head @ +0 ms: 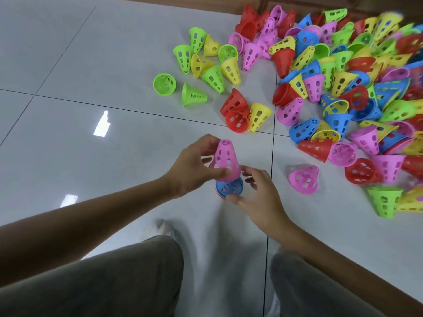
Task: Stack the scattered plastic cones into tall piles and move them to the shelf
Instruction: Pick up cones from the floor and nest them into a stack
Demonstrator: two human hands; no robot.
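White tiled floor (91, 65), glossy, with glare patches. No shelf in view.

Main heap of cones (357, 83) fills the upper right: red, blue, yellow, green, pink, all perforated, lying tipped and overlapping. A smaller green-and-yellow scatter (206, 62) sits to its left, apart from the heap. Loose pink cone (304, 179) lies on its side just right of the hands.

Person's knees at the bottom edge, both forearms reaching in over the floor.

Left hand (194, 168) grips a pink cone (225, 161) upright, narrow end up, thumb and fingers curled round its lower wall. It sits over a blue cone (230, 187), partly nested; a sliver of red shows beneath, so the pile looks just started, a few cones at most.

Right hand (256, 193) is beside the pile's base, fingers relaxed and spread, fingertips near or touching the blue rim; contact cannot be confirmed.

Risks, as judged:
- Pink cone is not seated square; pressed down tilted, it could jam or cant the pile.
- Slick tile: the base may skate if the right hand lifts off.
- Perforations could snag a fingertip on release and pull the top cone back off.
- A sleeve or knee shifting could knock the loose pink cone away.
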